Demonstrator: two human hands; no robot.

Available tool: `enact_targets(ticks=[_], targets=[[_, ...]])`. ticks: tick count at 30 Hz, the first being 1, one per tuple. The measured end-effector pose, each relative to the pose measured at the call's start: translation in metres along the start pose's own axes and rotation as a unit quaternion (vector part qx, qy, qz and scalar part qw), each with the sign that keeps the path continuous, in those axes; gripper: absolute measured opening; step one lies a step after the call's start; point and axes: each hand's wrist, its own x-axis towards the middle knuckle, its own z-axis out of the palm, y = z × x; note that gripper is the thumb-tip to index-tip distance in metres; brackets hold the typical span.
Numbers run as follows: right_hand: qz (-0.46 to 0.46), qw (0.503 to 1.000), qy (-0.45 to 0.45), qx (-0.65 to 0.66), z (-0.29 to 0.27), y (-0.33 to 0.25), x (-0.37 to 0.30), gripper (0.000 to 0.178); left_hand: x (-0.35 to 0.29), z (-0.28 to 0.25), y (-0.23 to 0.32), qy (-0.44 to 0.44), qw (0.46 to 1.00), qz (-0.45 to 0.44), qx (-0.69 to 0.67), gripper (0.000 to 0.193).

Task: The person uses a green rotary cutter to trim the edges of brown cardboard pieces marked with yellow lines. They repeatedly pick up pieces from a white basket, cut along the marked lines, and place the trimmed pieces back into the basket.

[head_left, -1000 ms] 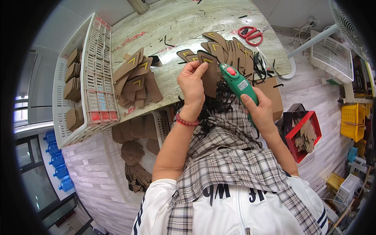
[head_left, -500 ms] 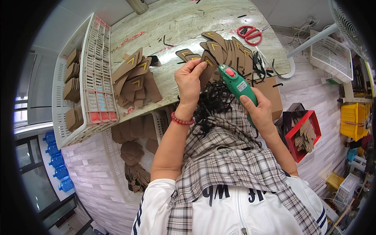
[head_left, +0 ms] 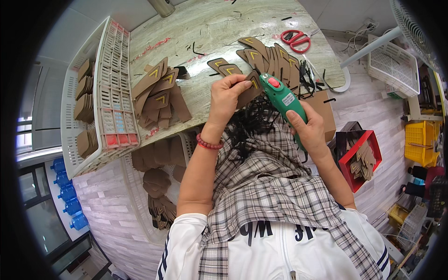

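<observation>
Thumb and fingers of my left hand [head_left: 225, 100] pinch a brown flat piece [head_left: 248, 95] with a dark edge and a yellow chevron. My right hand [head_left: 306, 128] is wrapped round a green handheld electric cutter [head_left: 283, 97] with a red button. Its tip meets the edge of the brown piece; the blade itself is too small to make out. Beyond my hands, similar chevron pieces [head_left: 255, 57] lie fanned out on the table [head_left: 210, 28]. Another heap of them [head_left: 154, 105] sits to the left. Black strip trimmings [head_left: 247, 123] cover the checked apron on my lap.
Red-handled scissors [head_left: 298, 43] lie at the table's far right. A white basket [head_left: 112, 84] with brown stacks stands on the left. Below it is another basket [head_left: 135, 200]. A red box [head_left: 371, 144] holding brown pieces is at the right, under a fan [head_left: 420, 28].
My left hand has shifted slightly right with the brown piece, which now tilts more to the right against the cutter's tip. On the far right, another person's dark-sleeved arms show more.
</observation>
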Motion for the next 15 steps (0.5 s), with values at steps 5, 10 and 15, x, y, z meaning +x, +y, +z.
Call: enact_targets(ticks=[5, 10, 15], targets=[[-0.001, 1.0, 0.017, 0.007, -0.002, -0.001, 0.004, 0.036, 0.018, -0.012, 0.004, -0.009, 0.989, 0.06, 0.131, 0.013], [0.003, 1.0, 0.029, 0.007, -0.006, 0.001, 0.0, 0.034, 0.029, -0.022, 0.016, 0.246, 0.953, 0.12, -0.132, 0.011], [-0.001, 0.999, 0.034, 0.022, -0.002, 0.008, -0.009, 0.033, -0.006, -0.016, -0.026, 0.207, 0.862, -0.163, -0.432, 0.009]])
